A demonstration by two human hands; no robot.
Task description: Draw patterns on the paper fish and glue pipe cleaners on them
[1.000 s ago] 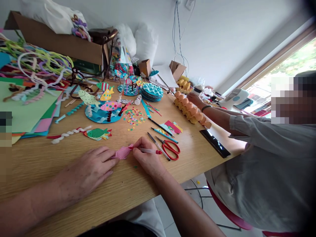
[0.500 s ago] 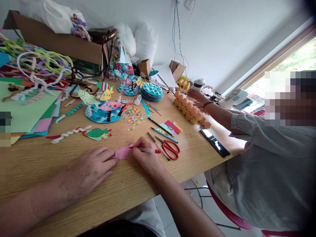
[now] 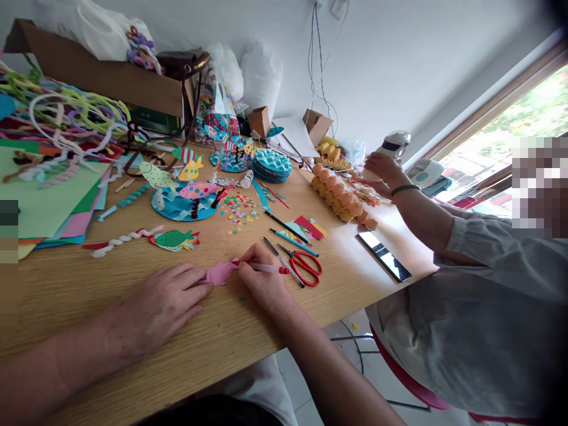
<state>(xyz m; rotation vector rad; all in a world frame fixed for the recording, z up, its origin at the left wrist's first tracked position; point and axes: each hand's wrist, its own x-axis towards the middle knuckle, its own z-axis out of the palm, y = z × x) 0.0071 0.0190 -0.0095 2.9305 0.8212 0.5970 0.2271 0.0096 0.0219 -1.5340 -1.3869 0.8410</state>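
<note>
A pink paper fish (image 3: 220, 273) lies flat on the wooden table, with a dotted line drawn along its edge. Over its left end rest the flat fingers of my left hand (image 3: 171, 296), pressing it to the tabletop. My right hand (image 3: 265, 281) is closed around a red pen (image 3: 270, 268) with a whitish barrel, its tip at the right end of the fish. Right beside that hand are red-handled scissors (image 3: 306, 267), a clear-barrelled pen (image 3: 284, 262) and a blue pen (image 3: 295, 242). A green paper fish (image 3: 174, 240) lies farther up the table.
Paper fish stand on a blue disc (image 3: 184, 207), near scattered confetti (image 3: 239, 212). Coloured paper (image 3: 48, 189) and fuzzy stems (image 3: 80, 109) pile up at left. On the right, a co-worker's hand (image 3: 385, 167) holds a bottle (image 3: 394, 145) past an egg-carton strip (image 3: 338, 195) and phone (image 3: 384, 255).
The co-worker's hands have lifted the bottle up and to the right. My own hands stay nearly still, the pen tip still at the fish's right end.
</note>
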